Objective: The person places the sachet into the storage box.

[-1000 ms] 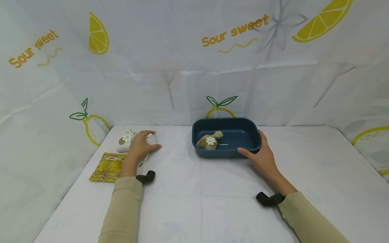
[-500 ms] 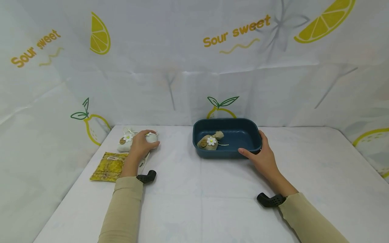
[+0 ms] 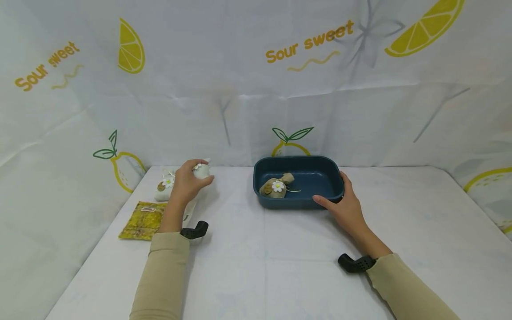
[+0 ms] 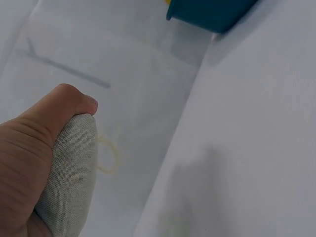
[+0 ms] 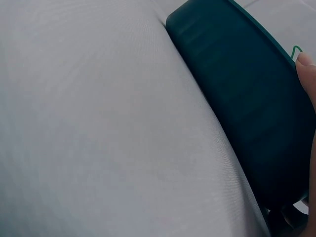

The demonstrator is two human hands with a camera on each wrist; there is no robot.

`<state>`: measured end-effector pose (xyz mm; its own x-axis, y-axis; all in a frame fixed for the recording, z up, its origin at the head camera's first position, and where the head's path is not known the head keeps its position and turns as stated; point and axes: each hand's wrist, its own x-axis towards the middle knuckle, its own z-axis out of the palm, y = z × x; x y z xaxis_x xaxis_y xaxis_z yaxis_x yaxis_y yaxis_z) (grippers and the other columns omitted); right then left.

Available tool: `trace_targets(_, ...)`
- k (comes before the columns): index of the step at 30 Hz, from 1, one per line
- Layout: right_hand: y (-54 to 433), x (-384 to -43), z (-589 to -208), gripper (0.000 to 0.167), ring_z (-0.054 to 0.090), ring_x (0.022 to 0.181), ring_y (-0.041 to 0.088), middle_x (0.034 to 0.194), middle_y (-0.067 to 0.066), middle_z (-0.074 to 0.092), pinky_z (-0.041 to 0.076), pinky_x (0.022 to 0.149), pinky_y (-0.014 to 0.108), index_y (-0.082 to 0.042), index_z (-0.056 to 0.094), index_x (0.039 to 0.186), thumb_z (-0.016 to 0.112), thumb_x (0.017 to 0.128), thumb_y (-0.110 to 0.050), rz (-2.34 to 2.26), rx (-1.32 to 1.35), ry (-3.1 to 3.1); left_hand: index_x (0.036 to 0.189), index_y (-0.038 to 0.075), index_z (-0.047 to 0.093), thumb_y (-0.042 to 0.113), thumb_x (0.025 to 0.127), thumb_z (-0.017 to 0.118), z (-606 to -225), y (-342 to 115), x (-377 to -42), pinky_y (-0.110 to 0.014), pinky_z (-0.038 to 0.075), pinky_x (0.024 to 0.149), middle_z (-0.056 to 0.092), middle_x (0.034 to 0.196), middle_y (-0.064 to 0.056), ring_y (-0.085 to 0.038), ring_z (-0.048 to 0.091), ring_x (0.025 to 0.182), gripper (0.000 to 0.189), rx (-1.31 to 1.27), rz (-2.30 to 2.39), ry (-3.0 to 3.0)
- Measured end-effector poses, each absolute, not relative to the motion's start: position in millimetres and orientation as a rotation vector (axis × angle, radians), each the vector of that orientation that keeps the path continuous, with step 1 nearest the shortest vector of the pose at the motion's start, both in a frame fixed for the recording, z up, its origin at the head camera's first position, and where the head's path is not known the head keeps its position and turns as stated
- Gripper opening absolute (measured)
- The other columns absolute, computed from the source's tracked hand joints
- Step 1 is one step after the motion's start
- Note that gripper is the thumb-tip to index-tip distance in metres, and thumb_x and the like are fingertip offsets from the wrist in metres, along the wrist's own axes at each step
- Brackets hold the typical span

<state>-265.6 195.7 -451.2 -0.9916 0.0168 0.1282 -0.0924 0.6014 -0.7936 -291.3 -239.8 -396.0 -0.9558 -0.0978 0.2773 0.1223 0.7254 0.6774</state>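
My left hand (image 3: 186, 181) pinches a small pale drawstring sachet (image 3: 202, 171) between thumb and fingers, held over the table at the back left. In the left wrist view the sachet's woven cloth (image 4: 71, 173) bulges beside the thumb, and a shadow falls on the tablecloth. My right hand (image 3: 349, 208) grips the front right corner of a dark blue rectangular bin (image 3: 288, 203), its thumb over the front rim and its fingers round the right side. Inside the bin, at the left, lies a beige sachet (image 3: 267, 188) with a white flower and a thin string.
Another pale sachet (image 3: 162, 194) with a white flower lies behind my left wrist. Nearer stands out a flat yellow patterned pouch (image 3: 141, 222) with a small label. Partly hidden by my left forearm is a white item (image 3: 190, 210). A lemon-print cloth (image 3: 240, 124) hangs behind the table.
My left hand has taken hold of the pale sachet and raised it off the table, slightly toward the back and right. The right hand and the bin have stayed in place.
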Motion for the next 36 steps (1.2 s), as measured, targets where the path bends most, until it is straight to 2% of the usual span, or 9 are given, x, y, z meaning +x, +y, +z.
trace_targets(8, 196, -267, -450, 0.114, 0.022, 0.153, 0.047, 0.170, 0.018, 0.014, 0.027, 0.116, 0.071, -0.017, 0.001, 0.164, 0.075, 0.086, -0.054, 1.343, 0.077, -2.690, 0.126, 0.009, 0.065, 0.021, 0.084, 0.080, -376, -219, -285, -0.046, 0.056, 0.078, 0.063, 0.133, -0.015, -0.034, 0.064, 0.099, 0.046, -0.080, -1.029, -2.532)
trace_targets(14, 196, -268, -452, 0.114, 0.020, 0.154, 0.047, 0.171, 0.016, 0.012, 0.026, 0.117, 0.071, -0.018, 0.000, 0.164, 0.074, 0.086, -0.054, 1.349, 0.080, -2.694, 0.123, 0.009, 0.066, 0.017, 0.082, 0.082, -365, -200, -279, -0.044, 0.056, 0.079, 0.063, 0.133, -0.014, -0.032, 0.064, 0.103, 0.045, -0.146, -1.038, -2.468)
trace_targets(22, 196, -268, -455, 0.115, 0.021, 0.154, 0.046, 0.170, 0.017, 0.013, 0.026, 0.117, 0.070, -0.018, -0.001, 0.164, 0.075, 0.086, -0.054, 1.367, 0.063, -2.693, 0.118, 0.007, 0.068, 0.012, 0.079, 0.083, -356, -160, -284, -0.044, 0.060, 0.078, 0.064, 0.131, -0.013, -0.031, 0.065, 0.108, 0.042, -0.362, -1.023, -2.421)
trace_targets(33, 196, -266, -454, 0.116, 0.020, 0.154, 0.046, 0.170, 0.018, 0.012, 0.026, 0.118, 0.070, -0.018, -0.001, 0.164, 0.075, 0.085, -0.056, 1.365, 0.042, -2.708, 0.122, 0.007, 0.066, 0.016, 0.083, 0.083, -338, -100, -292, -0.037, 0.062, 0.076, 0.059, 0.137, -0.011, -0.027, 0.063, 0.108, 0.043, -0.522, -1.110, -2.400)
trace_targets(36, 196, -267, -454, 0.116, 0.020, 0.154, 0.046, 0.170, 0.018, 0.012, 0.026, 0.118, 0.069, -0.018, -0.001, 0.164, 0.075, 0.085, -0.055, 1.366, 0.045, -2.706, 0.123, 0.008, 0.066, 0.016, 0.084, 0.083, -335, -81, -290, -0.035, 0.061, 0.079, 0.059, 0.137, -0.010, -0.026, 0.063, 0.111, 0.044, -0.541, -1.146, -2.381)
